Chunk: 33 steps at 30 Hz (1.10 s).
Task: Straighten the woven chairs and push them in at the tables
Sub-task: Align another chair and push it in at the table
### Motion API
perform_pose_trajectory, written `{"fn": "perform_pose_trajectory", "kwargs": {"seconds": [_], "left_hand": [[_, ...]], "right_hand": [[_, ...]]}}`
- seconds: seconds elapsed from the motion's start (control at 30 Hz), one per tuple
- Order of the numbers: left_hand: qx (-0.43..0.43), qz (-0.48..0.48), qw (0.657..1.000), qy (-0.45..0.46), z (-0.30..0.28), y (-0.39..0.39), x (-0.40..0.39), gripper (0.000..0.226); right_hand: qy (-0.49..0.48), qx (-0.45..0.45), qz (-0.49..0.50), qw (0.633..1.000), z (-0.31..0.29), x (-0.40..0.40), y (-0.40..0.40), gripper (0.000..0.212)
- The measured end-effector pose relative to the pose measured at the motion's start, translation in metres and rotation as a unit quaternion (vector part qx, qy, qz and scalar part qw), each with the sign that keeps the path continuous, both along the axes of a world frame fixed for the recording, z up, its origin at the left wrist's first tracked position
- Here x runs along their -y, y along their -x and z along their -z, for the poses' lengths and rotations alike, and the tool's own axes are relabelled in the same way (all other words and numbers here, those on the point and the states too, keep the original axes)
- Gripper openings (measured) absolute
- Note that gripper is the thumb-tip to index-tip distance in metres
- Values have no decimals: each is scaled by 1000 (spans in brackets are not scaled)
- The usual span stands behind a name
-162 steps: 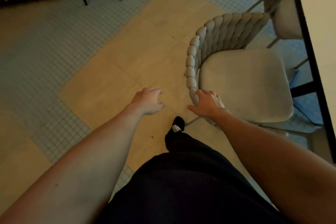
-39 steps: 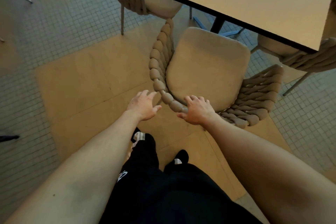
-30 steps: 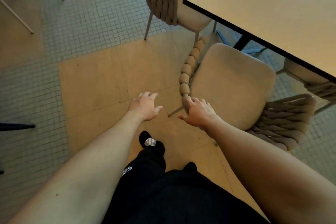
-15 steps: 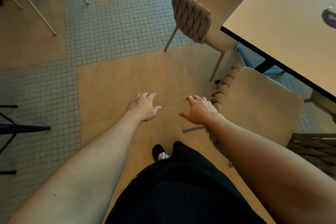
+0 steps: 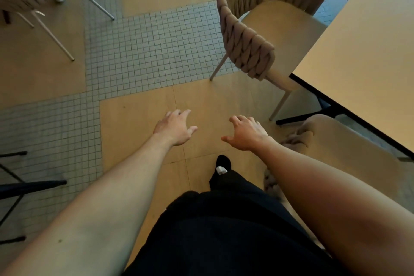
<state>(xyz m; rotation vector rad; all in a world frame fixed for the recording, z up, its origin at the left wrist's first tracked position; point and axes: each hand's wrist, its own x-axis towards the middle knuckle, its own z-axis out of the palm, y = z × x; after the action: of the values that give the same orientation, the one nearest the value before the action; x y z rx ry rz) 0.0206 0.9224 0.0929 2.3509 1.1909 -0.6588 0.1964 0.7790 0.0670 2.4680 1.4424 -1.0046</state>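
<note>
Two woven chairs sit at the table (image 5: 358,56): the near woven chair (image 5: 349,141) tucked at its corner beside the right forearm, the far woven chair (image 5: 246,35) ahead, angled and part under the edge. On thin metal legs each looks light enough to slide over the floor; the thick rope back is soft, so the firm hold is likely the top rim of the backrest. Left hand (image 5: 173,128) and right hand (image 5: 245,133) hover palm-down over bare floor, fingers loosely spread, gripping nothing, arms reaching forward
</note>
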Motion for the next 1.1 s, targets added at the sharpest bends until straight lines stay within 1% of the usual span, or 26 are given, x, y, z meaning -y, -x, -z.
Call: {"fn": "perform_pose_trajectory", "kwargs": {"seconds": [0.3,0.5,0.7,0.87,1.1], "left_hand": [[20,-6,1000,4,-1,-58,-86,70],[25,10,1000,3,5,-82,-176,71],[21,51,998,3,5,-94,-286,71],[-10,126,992,-18,-1,-100,-372,80],[-15,197,980,-27,0,-141,-464,89]], "right_hand": [[7,16,-12,1000,-2,-87,-52,76],[2,21,-1,1000,0,-169,-72,75],[7,25,30,999,2,-271,-83,76],[-1,27,58,998,-2,-352,-83,78],[-9,17,115,993,-9,-428,-106,76]]}}
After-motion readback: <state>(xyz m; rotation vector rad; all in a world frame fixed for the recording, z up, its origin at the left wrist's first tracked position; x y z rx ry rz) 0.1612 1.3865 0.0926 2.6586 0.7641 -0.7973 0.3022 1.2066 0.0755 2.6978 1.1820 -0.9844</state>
